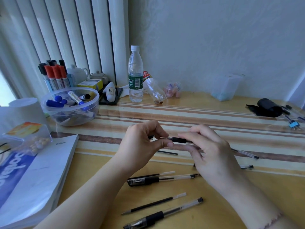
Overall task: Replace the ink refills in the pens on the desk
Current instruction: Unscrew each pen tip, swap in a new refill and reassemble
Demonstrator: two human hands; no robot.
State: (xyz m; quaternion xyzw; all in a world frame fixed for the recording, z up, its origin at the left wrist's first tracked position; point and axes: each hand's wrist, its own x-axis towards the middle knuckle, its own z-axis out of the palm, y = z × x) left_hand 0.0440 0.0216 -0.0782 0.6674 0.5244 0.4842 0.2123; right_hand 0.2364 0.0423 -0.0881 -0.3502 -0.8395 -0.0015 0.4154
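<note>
Both hands raised just above the striped counter (214, 111), meeting at the middle of the view. Left hand (142, 142) closed, thumb and forefinger pinching the thin metal tip end of a pen (179, 140). Right hand (209, 149) closed around the same pen from the other side, fingers curled over its barrel, black rubber grip section showing in the gap between the two hands. Pen held roughly level, clear of the surface.

Below the hands, on the yellow part of the counter: a capped pen (158, 179) with clear barrel lying beside a loose refill (153, 175), the two nearly touching. Nearer still, a black refill (153, 204) with white end, lying alone, and just beside it another capped pen (163, 214) at the bottom edge. More pens partly hidden behind the right wrist, one slim clear one (245, 153) off to the right.

Far left: a plastic bowl (70, 104) of markers, and a paper ream (33, 179) marked "Office". Toward the wall, an upright water bottle (135, 75).
</note>
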